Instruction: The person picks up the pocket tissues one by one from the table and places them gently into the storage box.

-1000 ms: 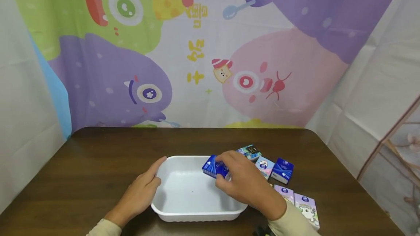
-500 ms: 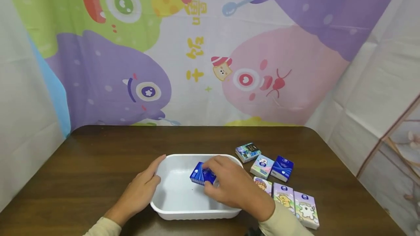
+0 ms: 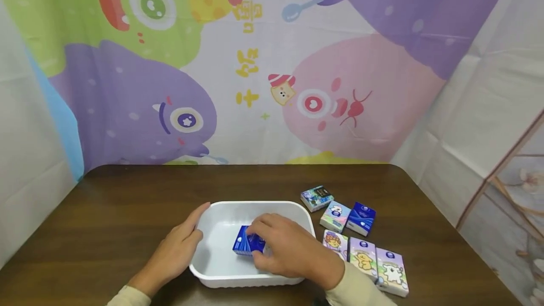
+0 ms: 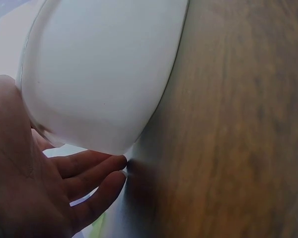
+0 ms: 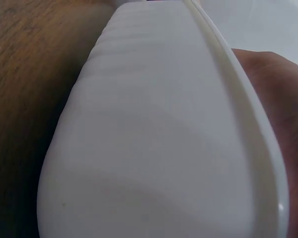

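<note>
Blue packet (image 3: pixel 242 242) in right hand (image 3: pixel 290 248)

A blue packet (image 3: pixel 242 241) streaked with paler blue is held printed face up inside a white, round-cornered tray (image 3: pixel 250 281), its right end hidden by the fingers (image 3: pixel 259 226) of the right hand (image 3: pixel 286 247); the tray stands level on the dark bench (image 3: pixel 114 230) before me.

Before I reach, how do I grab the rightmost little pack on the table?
I'd probably pinch the rightmost pack by its short ends, from above right: it lies flat, those ends look free, but another pack crowds its left long side.
</note>
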### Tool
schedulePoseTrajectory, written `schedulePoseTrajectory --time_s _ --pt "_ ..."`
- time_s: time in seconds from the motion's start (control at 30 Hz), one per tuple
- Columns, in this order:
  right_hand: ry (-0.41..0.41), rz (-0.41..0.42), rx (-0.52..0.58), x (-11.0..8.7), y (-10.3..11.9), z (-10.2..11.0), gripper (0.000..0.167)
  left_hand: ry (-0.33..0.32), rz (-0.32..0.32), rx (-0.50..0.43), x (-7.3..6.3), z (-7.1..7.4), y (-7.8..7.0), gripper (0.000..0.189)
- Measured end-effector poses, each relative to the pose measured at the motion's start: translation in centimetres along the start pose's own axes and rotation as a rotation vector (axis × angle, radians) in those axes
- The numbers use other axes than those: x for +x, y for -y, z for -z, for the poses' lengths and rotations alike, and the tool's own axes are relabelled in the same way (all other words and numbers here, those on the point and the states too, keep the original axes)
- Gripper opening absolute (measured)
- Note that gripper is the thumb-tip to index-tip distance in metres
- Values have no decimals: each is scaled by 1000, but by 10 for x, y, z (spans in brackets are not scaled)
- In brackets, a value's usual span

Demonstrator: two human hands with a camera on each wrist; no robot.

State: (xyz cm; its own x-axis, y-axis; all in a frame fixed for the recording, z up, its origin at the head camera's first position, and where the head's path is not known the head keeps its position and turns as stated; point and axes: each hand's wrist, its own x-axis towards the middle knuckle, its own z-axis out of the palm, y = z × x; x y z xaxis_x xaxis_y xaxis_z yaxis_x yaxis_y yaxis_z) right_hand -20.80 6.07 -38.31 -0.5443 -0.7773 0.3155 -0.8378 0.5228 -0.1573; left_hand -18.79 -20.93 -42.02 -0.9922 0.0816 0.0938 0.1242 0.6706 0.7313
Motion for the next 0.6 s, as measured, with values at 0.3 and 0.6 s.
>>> schedulePoseTrajectory --time_s 0.3,0.6 --pt "54 8 58 5 5 -6 34 11 10 -6 -3 0 1 57" --pt "85 -13 90 5 7 -9 32 21 13 -17 -2 1 1 57"
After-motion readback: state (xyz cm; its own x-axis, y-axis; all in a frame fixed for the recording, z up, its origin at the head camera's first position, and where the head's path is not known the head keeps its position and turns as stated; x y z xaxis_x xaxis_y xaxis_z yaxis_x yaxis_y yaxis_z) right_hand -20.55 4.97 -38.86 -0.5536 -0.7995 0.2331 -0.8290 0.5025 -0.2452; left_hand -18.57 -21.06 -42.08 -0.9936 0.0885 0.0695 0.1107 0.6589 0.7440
